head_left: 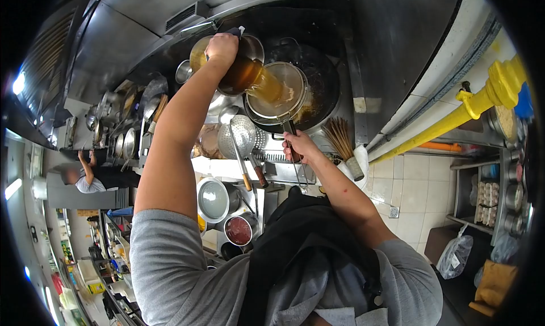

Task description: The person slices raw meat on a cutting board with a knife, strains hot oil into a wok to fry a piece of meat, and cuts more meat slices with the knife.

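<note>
My left hand [222, 46] grips a dark cloth at the rim of a tilted pan [230, 79]. Amber liquid [264, 86] streams out of that pan into a round fine-mesh strainer [279, 79]. My right hand [300, 146] is closed around the strainer's dark handle, holding it over a pot beside the large black wok [326, 84]. Some liquid and bits show in the wok near the strainer's edge. A perforated skimmer [238, 134] with a wooden handle lies between my two arms.
A bamboo brush [339, 136] stands right of my right hand. Nearer my body are a pot of pale liquid [213, 200] and one of red contents [238, 230]. A yellow pipe [471, 110] runs along the right. Another person [99, 175] stands far left.
</note>
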The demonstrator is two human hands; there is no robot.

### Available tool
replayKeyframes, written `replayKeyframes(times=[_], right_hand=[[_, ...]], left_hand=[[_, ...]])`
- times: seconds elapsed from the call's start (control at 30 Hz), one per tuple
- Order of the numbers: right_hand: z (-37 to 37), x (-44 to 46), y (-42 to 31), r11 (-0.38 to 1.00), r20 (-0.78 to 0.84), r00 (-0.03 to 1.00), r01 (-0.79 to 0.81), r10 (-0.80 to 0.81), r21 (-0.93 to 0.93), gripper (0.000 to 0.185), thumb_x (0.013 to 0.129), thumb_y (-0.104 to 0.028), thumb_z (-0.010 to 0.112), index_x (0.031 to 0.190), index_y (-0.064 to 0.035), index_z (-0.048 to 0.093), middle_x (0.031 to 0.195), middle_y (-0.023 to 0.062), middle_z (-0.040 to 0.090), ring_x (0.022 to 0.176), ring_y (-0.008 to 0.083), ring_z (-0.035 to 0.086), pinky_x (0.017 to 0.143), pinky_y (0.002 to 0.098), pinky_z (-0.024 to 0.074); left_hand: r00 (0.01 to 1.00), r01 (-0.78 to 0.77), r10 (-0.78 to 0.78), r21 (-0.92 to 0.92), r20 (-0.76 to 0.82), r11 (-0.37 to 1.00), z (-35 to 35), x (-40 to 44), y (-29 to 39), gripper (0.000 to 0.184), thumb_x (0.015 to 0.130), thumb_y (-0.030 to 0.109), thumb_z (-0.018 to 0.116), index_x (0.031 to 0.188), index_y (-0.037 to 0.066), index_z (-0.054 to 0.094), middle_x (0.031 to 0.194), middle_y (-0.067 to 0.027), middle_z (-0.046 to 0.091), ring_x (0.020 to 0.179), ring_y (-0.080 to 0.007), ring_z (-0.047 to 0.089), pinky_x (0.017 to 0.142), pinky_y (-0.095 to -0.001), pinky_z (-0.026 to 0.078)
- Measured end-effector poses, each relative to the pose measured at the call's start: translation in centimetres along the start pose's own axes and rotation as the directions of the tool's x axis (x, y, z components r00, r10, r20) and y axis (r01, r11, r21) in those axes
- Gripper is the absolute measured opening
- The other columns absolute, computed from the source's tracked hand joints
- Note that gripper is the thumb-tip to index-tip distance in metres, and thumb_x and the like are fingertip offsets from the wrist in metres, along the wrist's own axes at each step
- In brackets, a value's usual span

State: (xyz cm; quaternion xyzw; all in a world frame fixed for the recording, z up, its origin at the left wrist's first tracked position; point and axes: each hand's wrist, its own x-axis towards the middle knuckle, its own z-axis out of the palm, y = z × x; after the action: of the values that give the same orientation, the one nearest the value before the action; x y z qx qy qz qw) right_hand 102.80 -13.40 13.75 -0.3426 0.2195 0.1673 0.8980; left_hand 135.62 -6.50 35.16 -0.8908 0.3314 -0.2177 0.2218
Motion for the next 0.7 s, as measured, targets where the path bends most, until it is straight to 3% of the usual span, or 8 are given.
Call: replayKeyframes(times=[0.03, 0.1, 0.47, 0.57, 0.7], right_hand=[[0.0, 0.0, -0.1, 1.000, -0.001, 1.000, 0.002, -0.002, -0.006, 0.013, 0.107, -0.019, 0.052, 0.106, -0.0127, 0.041, 0.076, 0.0040, 0.052, 0.054, 0.0139, 0.050, 0.045, 0.0347, 0.0460], [0.0, -0.2, -0.3, 1.000, 0.004, 1.000, 0.009, -0.009, -0.010, 0.013, 0.107, -0.018, 0.052, 0.106, -0.0126, 0.040, 0.076, 0.0041, 0.052, 0.053, 0.0139, 0.050, 0.044, 0.0349, 0.0462], [-0.2, -0.4, -0.2, 0.999, 0.041, 0.999, 0.025, -0.026, 0.023, 0.016, 0.106, -0.018, 0.055, 0.102, -0.0116, 0.041, 0.074, 0.0051, 0.054, 0.052, 0.0145, 0.052, 0.044, 0.0351, 0.0468], [0.1, -0.7, -0.3, 0.999, 0.026, 0.999, 0.028, -0.028, 0.018, 0.017, 0.106, -0.018, 0.055, 0.102, -0.0113, 0.041, 0.074, 0.0051, 0.054, 0.052, 0.0145, 0.051, 0.043, 0.0348, 0.0471], [0.0, -0.5, 0.2, 0.999, 0.032, 0.999, 0.038, -0.039, 0.017, 0.017, 0.106, -0.019, 0.056, 0.100, -0.0102, 0.042, 0.075, 0.0049, 0.054, 0.053, 0.0145, 0.051, 0.044, 0.0348, 0.0461]], left_hand=[[1.000, 0.004, -0.004, 0.003, -0.001, 1.000, -0.6, -0.2, 0.2, 0.028, 0.093, 0.016, 0.057, 0.102, 0.001, 0.078, 0.102, -0.0258, 0.073, 0.094, -0.0410, 0.074, 0.063, -0.0565, 0.063], [1.000, 0.010, -0.011, 0.137, 0.005, 0.991, -1.8, -0.4, 1.2, 0.024, 0.093, 0.013, 0.056, 0.098, 0.000, 0.076, 0.098, -0.0216, 0.075, 0.091, -0.0336, 0.076, 0.075, -0.0421, 0.063], [0.991, 0.028, 0.007, 0.261, -0.134, 0.965, -2.6, -0.4, 1.0, 0.024, 0.090, 0.014, 0.058, 0.093, -0.002, 0.075, 0.095, -0.0216, 0.074, 0.086, -0.0322, 0.075, 0.072, -0.0407, 0.063], [0.985, 0.048, -0.005, 0.246, -0.175, 0.968, -2.4, -0.6, 0.0, 0.024, 0.090, 0.014, 0.058, 0.095, -0.003, 0.074, 0.096, -0.0218, 0.074, 0.086, -0.0317, 0.075, 0.074, -0.0403, 0.063], [0.986, 0.073, -0.062, 0.062, -0.157, 0.995, -2.8, -2.0, -1.7, 0.023, 0.092, 0.013, 0.057, 0.098, -0.003, 0.073, 0.100, -0.0224, 0.074, 0.090, -0.0331, 0.075, 0.077, -0.0410, 0.063]])
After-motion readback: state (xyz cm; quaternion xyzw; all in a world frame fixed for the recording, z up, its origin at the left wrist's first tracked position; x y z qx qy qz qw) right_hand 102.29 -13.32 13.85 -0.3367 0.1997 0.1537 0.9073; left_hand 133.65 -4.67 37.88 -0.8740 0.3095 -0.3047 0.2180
